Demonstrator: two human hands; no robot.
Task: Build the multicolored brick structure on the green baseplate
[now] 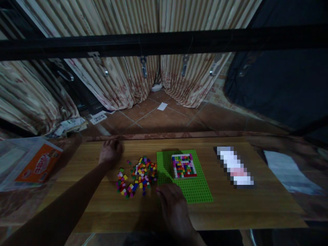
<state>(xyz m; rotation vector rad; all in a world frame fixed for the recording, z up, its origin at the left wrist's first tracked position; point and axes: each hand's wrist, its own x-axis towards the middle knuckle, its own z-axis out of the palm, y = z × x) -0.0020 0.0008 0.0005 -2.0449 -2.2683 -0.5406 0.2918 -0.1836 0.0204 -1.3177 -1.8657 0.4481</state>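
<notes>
My left hand (110,151) rests on the far left part of the wooden table, fingers loosely bent and apart, holding nothing that I can see. A loose pile of small colourful building bricks (143,171) lies between my hands. My right hand (174,206) is over the near left edge of a green baseplate (198,188), its fingers drawn together; whatever they hold, if anything, is hidden. On the baseplate sits a square brick build (183,166) with mostly white outer walls and many-coloured bricks inside.
A blurred-out rectangular object (235,166) lies on the wooden table (266,205) right of the baseplate. Left of the table is a clear plastic box with an orange label (38,165). A dark bar with hooks (164,44) crosses beyond, before striped curtains (123,75).
</notes>
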